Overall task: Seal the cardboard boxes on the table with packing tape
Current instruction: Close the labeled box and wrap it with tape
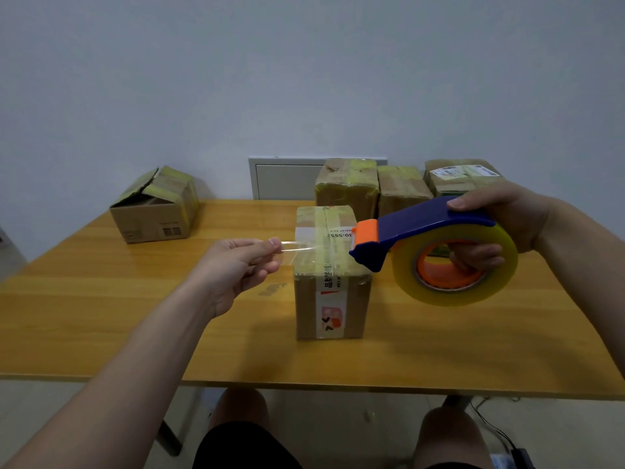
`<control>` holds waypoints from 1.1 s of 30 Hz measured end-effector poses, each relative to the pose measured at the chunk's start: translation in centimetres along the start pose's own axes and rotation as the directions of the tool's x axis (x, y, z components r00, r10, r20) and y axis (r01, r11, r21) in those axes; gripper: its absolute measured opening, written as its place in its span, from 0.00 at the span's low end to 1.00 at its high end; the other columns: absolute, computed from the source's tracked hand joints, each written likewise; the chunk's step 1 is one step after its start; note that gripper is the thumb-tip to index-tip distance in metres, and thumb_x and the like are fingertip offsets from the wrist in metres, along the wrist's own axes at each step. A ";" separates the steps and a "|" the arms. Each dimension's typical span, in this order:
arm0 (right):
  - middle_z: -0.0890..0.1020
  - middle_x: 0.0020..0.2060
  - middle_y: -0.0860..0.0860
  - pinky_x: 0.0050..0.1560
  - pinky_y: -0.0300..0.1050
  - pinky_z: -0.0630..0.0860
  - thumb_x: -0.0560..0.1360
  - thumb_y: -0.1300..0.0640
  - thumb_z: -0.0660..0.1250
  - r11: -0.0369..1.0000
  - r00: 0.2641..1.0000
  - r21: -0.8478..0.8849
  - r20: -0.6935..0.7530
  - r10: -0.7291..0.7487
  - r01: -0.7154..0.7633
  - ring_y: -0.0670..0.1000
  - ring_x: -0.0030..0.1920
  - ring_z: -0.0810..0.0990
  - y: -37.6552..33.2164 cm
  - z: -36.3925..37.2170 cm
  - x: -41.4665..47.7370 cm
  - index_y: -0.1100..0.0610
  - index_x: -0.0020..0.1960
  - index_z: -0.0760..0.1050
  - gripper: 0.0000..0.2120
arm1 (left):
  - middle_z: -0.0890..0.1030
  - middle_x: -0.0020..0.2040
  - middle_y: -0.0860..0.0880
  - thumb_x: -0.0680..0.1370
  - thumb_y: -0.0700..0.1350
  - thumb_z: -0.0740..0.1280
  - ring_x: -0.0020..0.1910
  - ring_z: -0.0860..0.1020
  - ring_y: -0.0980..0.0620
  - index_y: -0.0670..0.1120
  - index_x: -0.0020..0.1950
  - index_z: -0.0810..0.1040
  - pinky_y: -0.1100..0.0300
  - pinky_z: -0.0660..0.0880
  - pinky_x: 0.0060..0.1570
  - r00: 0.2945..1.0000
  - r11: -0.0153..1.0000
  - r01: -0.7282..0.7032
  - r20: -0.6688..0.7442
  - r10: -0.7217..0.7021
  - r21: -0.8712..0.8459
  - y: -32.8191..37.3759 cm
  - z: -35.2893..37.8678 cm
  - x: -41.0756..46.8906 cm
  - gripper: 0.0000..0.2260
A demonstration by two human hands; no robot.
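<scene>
One tape end (297, 248) in left hand (236, 265); right hand (504, 214) grips dispenser (422, 226).

Wooden table (101, 316), central box (329, 299), open box (155, 211) (left), three boxes (400, 189) behind

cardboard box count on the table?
5: open-flapped box far left, centre box in front, three back-right boxes in a row. Others may hide behind.
</scene>
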State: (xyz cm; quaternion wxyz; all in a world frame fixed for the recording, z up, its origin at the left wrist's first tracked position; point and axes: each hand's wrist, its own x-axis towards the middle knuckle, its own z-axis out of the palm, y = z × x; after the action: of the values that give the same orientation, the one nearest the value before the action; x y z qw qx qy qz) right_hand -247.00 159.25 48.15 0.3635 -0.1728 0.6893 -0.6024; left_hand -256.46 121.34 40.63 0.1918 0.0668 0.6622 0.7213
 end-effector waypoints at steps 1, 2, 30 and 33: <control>0.81 0.31 0.50 0.35 0.45 0.71 0.81 0.43 0.64 1.000 1.000 -0.014 -0.009 0.017 -0.017 0.48 0.30 0.78 0.0 -0.1 0.0 0.60 0.67 0.78 0.25 | 0.85 0.37 0.45 0.73 0.46 0.77 0.30 0.82 0.58 0.39 0.49 0.87 0.68 0.78 0.28 1.000 1.000 0.002 -0.010 -0.002 -0.012 -0.2 0.1 -0.1 0.11; 0.81 0.31 0.49 0.35 0.44 0.72 0.81 0.43 0.64 1.000 1.000 -0.017 -0.007 0.026 -0.026 0.48 0.30 0.78 -0.1 -0.1 0.1 0.60 0.66 0.79 0.24 | 0.85 0.37 0.45 0.74 0.45 0.76 0.30 0.81 0.58 0.39 0.49 0.87 0.68 0.77 0.28 1.000 1.000 0.001 -0.021 -0.002 -0.019 -0.4 0.2 -0.2 0.10; 0.79 0.28 0.54 0.31 0.45 0.77 0.67 0.41 0.79 0.988 0.957 -0.038 -0.257 0.134 -0.149 0.50 0.27 0.76 -0.1 1.9 -1.9 0.60 0.56 0.84 0.26 | 0.85 0.37 0.43 0.76 0.44 0.77 0.30 0.81 0.56 0.41 0.45 0.88 0.67 0.77 0.29 0.990 0.985 -0.099 -0.089 0.113 0.141 -2.0 2.6 -1.5 0.06; 0.78 0.27 0.56 0.32 0.45 0.77 0.67 0.41 0.79 0.986 0.951 -0.044 -0.275 0.145 -0.163 0.52 0.26 0.76 0.1 1.7 -1.8 0.61 0.55 0.84 0.27 | 0.86 0.37 0.43 0.76 0.44 0.77 0.31 0.82 0.56 0.41 0.45 0.88 0.66 0.77 0.29 0.982 0.969 -0.127 -0.109 0.152 0.212 -1.8 2.7 -1.6 0.06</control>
State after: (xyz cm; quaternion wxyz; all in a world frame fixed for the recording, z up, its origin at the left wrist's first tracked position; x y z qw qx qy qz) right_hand -244.59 159.30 48.53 0.3060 -0.0465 0.7634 -0.5669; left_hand -253.68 123.38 39.40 0.0910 0.0876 0.7370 0.6639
